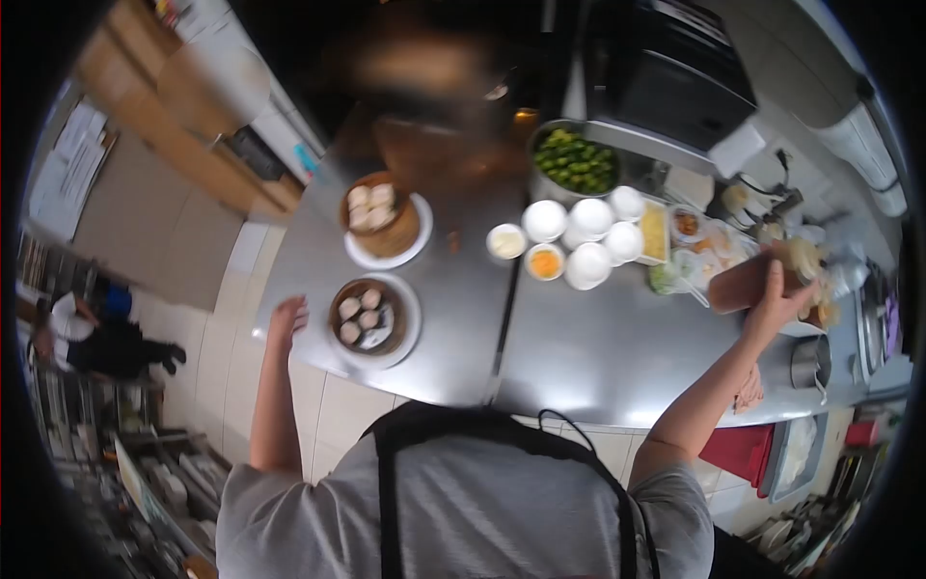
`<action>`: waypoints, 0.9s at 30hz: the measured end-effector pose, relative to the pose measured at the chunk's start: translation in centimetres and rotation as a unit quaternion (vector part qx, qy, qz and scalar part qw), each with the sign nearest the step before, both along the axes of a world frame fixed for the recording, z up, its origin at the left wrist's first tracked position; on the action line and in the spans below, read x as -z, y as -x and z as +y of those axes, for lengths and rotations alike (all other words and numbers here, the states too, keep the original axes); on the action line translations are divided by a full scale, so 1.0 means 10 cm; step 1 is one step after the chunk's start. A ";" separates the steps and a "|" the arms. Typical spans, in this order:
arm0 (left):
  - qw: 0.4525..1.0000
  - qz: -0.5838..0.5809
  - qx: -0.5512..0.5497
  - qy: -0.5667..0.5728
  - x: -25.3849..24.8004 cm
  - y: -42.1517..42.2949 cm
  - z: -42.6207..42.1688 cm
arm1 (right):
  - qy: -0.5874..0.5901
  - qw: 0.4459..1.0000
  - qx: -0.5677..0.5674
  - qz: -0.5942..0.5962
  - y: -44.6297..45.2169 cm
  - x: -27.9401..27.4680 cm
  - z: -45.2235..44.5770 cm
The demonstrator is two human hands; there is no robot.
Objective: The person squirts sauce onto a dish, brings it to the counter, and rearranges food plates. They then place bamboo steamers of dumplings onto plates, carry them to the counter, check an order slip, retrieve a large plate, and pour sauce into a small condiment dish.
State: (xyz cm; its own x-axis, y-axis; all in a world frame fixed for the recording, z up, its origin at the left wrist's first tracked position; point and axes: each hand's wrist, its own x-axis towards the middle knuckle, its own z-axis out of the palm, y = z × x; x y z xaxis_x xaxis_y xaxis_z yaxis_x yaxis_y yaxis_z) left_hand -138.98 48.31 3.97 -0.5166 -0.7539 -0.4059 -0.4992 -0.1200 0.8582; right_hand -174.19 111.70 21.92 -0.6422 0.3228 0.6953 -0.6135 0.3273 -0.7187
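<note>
My left hand point(288, 317) is raised just off the counter's left edge, fingers loosely bent and slightly apart, holding nothing. Beside it, a round steamer basket point(341, 301) with several dumplings rests on a white plate point(412, 318). Farther back, a second basket point(389, 237) of dumplings stands on another plate point(362, 257). On the right, my right hand point(783, 297) is wrapped round a container of reddish-brown sauce point(738, 285), which lies tilted over the counter. Small sauce bottles point(803, 257) are close behind that hand.
White bowls point(589, 265), an orange-filled cup point(545, 261) and a pot of greens point(576, 159) stand mid-counter point(439, 347). A metal pot point(809, 362) is at the right edge. What looks like another hand point(748, 390) shows below my right forearm. A person point(92, 328) is far left.
</note>
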 end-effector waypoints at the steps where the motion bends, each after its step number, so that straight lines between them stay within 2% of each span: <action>1: 0.999 -0.018 0.020 0.033 -0.14 0.10 -0.08 | -0.067 0.997 -0.015 -0.023 -0.14 -0.02 -0.29; 3: 0.996 -0.002 0.062 0.064 -0.43 0.30 -0.22 | -0.080 0.978 -0.153 -0.118 -0.24 0.12 -0.98; 4: 0.992 0.015 0.089 0.085 -0.59 0.43 -0.28 | -0.138 0.954 -0.207 -0.164 -0.39 0.05 -1.43; 5: 0.989 0.021 0.111 0.098 -0.60 0.57 -0.40 | -0.136 0.919 -0.327 -0.171 -0.54 -0.04 -1.88; 6: 0.985 0.023 0.135 0.109 -0.59 0.69 -0.51 | -0.204 0.902 -0.361 -0.124 -0.57 0.03 -2.25; 8: 0.969 0.029 0.199 0.141 -0.63 0.97 -0.58 | -0.325 0.849 -0.385 -0.159 -0.69 0.10 -2.86; 9: 0.966 0.021 0.224 0.125 -0.63 1.13 -0.62 | -0.411 0.817 -0.362 -0.181 -0.71 0.18 -3.10; 11: 0.962 0.008 0.258 0.094 -0.64 1.36 -0.62 | -0.555 0.768 -0.313 -0.068 -0.69 0.46 -3.55; 13: 0.962 -0.001 0.269 0.049 -0.60 1.63 -0.60 | -0.675 0.681 -0.274 -0.079 -0.74 0.51 -3.89; 14: 0.963 -0.009 0.270 0.020 -0.54 1.76 -0.59 | -0.676 0.681 -0.270 -0.083 -0.74 0.54 -4.04; 15: 0.961 -0.008 0.274 0.018 -0.57 1.83 -0.55 | -0.720 0.644 -0.251 -0.062 -0.74 0.55 -4.20; 16: 0.956 -0.013 0.290 -0.033 -0.59 1.91 -0.55 | -0.763 0.602 -0.230 -0.043 -0.73 0.55 -4.36; 17: 0.950 -0.020 0.301 -0.081 -0.59 1.97 -0.53 | -0.765 0.601 -0.228 -0.047 -0.72 0.50 -4.45; 19: 0.949 -0.009 0.304 -0.079 -0.55 2.04 -0.51 | -0.769 0.610 -0.182 -0.055 -0.67 0.37 -4.54; 22: 0.953 -0.038 0.298 -0.041 -0.44 2.18 -0.51 | -0.784 0.590 -0.170 -0.092 -0.50 0.33 -4.51; 24: 0.953 -0.060 0.292 0.046 -0.45 2.21 -0.49 | -0.792 0.569 -0.182 -0.128 -0.52 0.27 -4.40; 25: 0.953 -0.061 0.293 0.043 -0.46 2.23 -0.48 | -0.793 0.567 -0.182 -0.130 -0.56 0.27 -4.33; 27: 0.943 -0.082 0.294 0.134 -0.49 2.25 -0.46 | -0.693 0.648 -0.260 -0.181 -0.61 0.33 -4.17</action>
